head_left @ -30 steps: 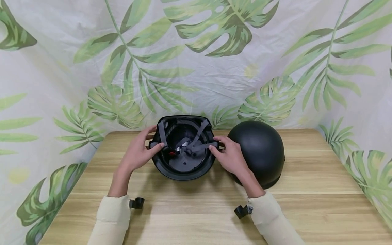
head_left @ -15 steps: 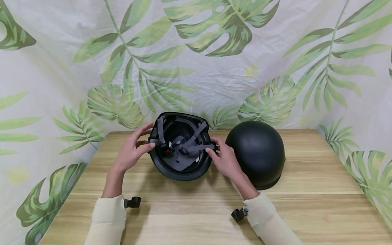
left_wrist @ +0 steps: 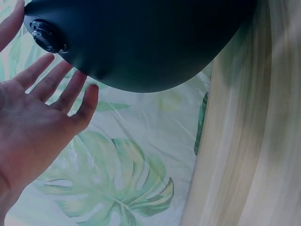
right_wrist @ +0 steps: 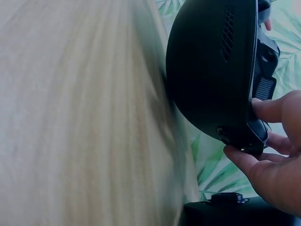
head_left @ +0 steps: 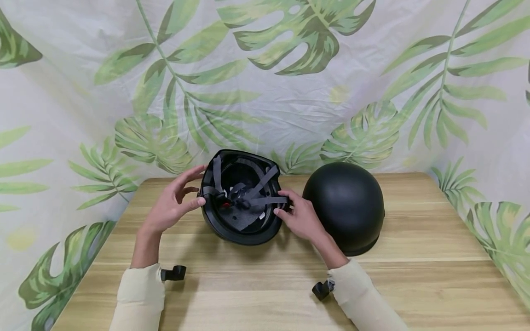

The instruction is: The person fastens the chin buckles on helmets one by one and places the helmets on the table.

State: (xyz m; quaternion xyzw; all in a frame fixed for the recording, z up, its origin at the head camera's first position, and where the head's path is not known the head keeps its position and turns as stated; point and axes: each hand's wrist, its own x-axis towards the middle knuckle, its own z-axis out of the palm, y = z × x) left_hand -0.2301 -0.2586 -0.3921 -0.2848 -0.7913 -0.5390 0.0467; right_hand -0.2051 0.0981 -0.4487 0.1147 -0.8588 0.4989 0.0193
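A black helmet [head_left: 244,237] is tipped with its hollow toward me in the head view, showing grey straps [head_left: 263,185] and a dark padded lining. Its right rim is pinched by my right hand [head_left: 304,216], thumb on the inner edge and fingers outside, as the right wrist view confirms on the helmet shell [right_wrist: 202,70]. At the left rim, my left hand [head_left: 171,204] has its thumb tip at the edge. The left wrist view shows that hand's fingers [left_wrist: 70,92] spread and loosely extended beside the shell, fingertips close to it; contact is hard to tell.
A second black helmet [head_left: 343,207] sits dome up on the wooden table [head_left: 248,294], just right of my right hand. Behind the table's far edge hangs a leaf-patterned cloth [head_left: 290,115]. Small black devices [head_left: 174,273] are worn at both wrists.
The held helmet has shifted slightly left and tilted, its left side rising. My left hand has moved left and loosened at the rim. My right hand has followed the helmet leftward.
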